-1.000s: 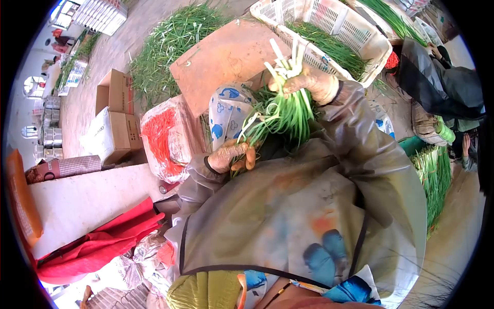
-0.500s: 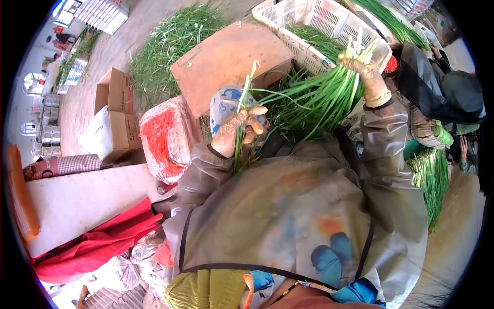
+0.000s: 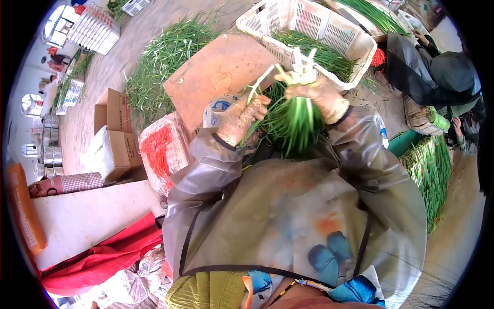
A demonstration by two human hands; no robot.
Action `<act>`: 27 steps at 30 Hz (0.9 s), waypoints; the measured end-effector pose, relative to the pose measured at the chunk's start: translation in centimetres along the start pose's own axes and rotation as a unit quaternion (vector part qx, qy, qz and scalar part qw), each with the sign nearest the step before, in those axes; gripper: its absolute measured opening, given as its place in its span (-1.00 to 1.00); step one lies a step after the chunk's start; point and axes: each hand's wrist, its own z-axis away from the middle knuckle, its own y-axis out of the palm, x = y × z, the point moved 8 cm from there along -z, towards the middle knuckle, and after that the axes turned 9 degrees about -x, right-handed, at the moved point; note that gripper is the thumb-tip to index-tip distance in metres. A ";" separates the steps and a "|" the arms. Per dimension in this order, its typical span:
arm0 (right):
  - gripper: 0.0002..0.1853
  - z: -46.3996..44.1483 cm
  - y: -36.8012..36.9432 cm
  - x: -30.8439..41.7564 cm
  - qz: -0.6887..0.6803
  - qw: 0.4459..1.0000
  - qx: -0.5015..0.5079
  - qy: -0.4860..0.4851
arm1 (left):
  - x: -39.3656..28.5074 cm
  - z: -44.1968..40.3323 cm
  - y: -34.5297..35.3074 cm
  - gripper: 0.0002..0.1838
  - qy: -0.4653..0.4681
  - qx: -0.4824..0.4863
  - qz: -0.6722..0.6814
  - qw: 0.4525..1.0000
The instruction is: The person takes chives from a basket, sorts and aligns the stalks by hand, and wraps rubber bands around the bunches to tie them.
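My right hand (image 3: pixel 321 98) is wrapped round a bunch of green stalks (image 3: pixel 296 121), white ends up and leaves hanging down over my lap. To its left, my left hand (image 3: pixel 243 117) is closed on a few thin stalks (image 3: pixel 263 81) whose pale tips slant up toward the bunch. More loose greens lie beneath and between my hands, partly hidden by them. Behind my hands is a reddish-brown board (image 3: pixel 218 72).
A white crate (image 3: pixel 355 49) with greens stands beyond my right hand. A green heap (image 3: pixel 167 59) lies at back left, near a cardboard box (image 3: pixel 119 141) and red ties (image 3: pixel 157 154). Bundled stalks (image 3: pixel 429 175) and a person in dark clothing (image 3: pixel 442 77) are at right.
My right hand swung out right with the bunch, then came back left beside my left hand. My left hand's fingers have curled in round the thin stalks. The view has shifted slightly.
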 end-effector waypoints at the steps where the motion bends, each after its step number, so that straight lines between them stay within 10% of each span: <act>1: -0.57 -0.4 0.8 -0.8 0.031 0.999 0.012 -0.001 | 0.5 0.0 0.8 -0.66 -0.006 0.039 -0.013 0.999; 5: -0.51 0.7 4.7 -2.3 -0.003 0.964 0.236 0.122 | 1.4 1.1 3.0 -0.58 -0.068 0.147 -0.028 0.986; 10: -0.42 0.8 6.1 -2.5 0.066 0.950 0.301 0.045 | 0.3 3.5 3.5 -0.44 -0.103 0.298 0.011 0.949; 15: -0.72 -0.2 4.3 -3.8 0.127 0.960 0.234 0.089 | 1.9 3.7 2.4 -0.44 -0.122 0.310 0.090 0.939; 27: -0.69 -1.1 -3.5 2.1 0.067 0.992 0.103 -0.001 | 5.5 4.6 -3.3 -0.50 -0.145 0.199 0.149 0.958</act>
